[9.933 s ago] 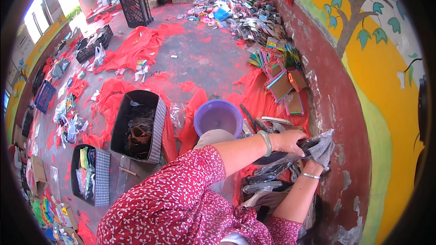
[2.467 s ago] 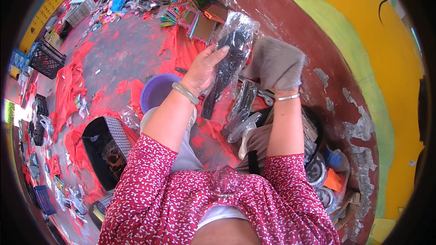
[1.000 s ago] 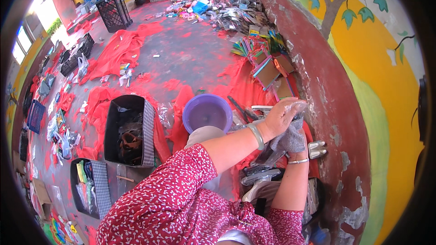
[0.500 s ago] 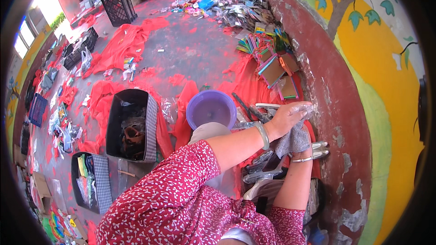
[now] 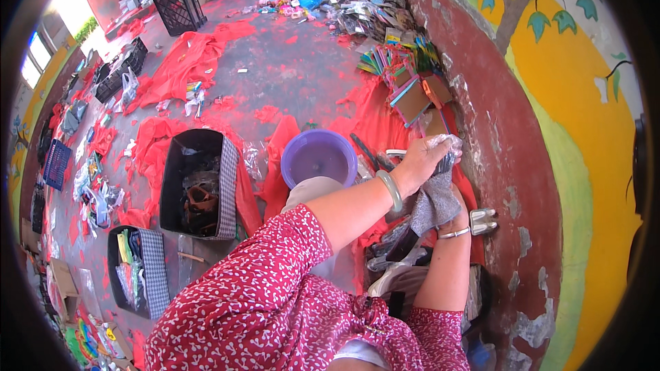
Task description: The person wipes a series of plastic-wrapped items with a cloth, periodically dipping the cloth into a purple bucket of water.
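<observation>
My left hand (image 5: 421, 163), with a pale bangle at its wrist, is closed on a dark plastic-wrapped item (image 5: 448, 162) whose kind I cannot make out. Just below it hangs a grey cloth (image 5: 436, 199), gathered against the item. Behind the cloth, my right hand (image 5: 454, 221) is closed on it, some of its fingers hidden; a silver bracelet circles that wrist. Under my hands lie dark shoes in clear plastic (image 5: 399, 251). A pair of pale shoes (image 5: 483, 221) rests by the wall, beside my right wrist.
A purple basin (image 5: 320, 139) with liquid stands ahead. Left of it are a dark checked fabric box (image 5: 229, 189) holding brown and dark things and a smaller checked box (image 5: 156, 278). Notebooks (image 5: 410, 102) lie along the peeling wall (image 5: 505, 158). Red cloth (image 5: 189, 69) covers parts of the floor.
My left hand has shifted slightly left and up with the dark item, more of which now shows. The grey cloth has moved left and down, spreading over the shoes. More of my right hand shows.
</observation>
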Demonstrator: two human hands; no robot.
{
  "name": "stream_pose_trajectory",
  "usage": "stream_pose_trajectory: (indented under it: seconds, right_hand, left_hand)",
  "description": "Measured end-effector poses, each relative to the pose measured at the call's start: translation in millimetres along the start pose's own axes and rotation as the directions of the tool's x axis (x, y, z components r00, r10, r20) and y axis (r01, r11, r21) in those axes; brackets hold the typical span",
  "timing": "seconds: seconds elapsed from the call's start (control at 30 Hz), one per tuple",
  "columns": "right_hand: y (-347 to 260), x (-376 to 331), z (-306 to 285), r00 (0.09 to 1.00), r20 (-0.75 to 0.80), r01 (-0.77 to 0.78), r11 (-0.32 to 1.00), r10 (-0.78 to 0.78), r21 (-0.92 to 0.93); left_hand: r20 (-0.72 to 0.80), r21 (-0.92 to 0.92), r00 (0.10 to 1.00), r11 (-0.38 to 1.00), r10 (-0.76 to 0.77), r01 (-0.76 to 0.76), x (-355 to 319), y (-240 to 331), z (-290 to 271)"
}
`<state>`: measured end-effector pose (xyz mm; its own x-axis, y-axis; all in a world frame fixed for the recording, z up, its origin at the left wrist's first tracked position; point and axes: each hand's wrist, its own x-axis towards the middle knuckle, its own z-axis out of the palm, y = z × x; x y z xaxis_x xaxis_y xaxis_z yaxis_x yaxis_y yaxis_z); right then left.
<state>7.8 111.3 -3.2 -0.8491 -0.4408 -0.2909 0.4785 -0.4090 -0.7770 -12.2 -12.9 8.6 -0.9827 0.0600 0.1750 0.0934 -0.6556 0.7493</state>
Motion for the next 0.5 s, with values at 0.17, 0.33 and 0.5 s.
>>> stream_pose_trajectory:
  seconds: [0.17, 0.33, 0.5]
  right_hand:
    - [2.9, 3.8, -10.3, 0.999, 0.027, -0.038, 0.997, 0.040, -0.071]
    - [3.8, -4.7, -7.3, 0.995, 0.092, 0.048, 0.976, -0.030, -0.211]
    - [2.6, -4.7, -7.7, 0.996, 0.086, 0.018, 0.954, 0.008, -0.300]
  left_hand:
    - [-0.016, 0.013, 1.000, 1.000, 0.024, -0.024, 2.0, 0.5, 1.0]
    - [-0.052, -0.052, 0.998, 0.998, 0.024, -0.027, 2.5, 5.4, -1.0]
    - [-0.084, -0.065, 0.996, 0.997, 0.039, -0.044, 1.4, 14.6, -0.4]
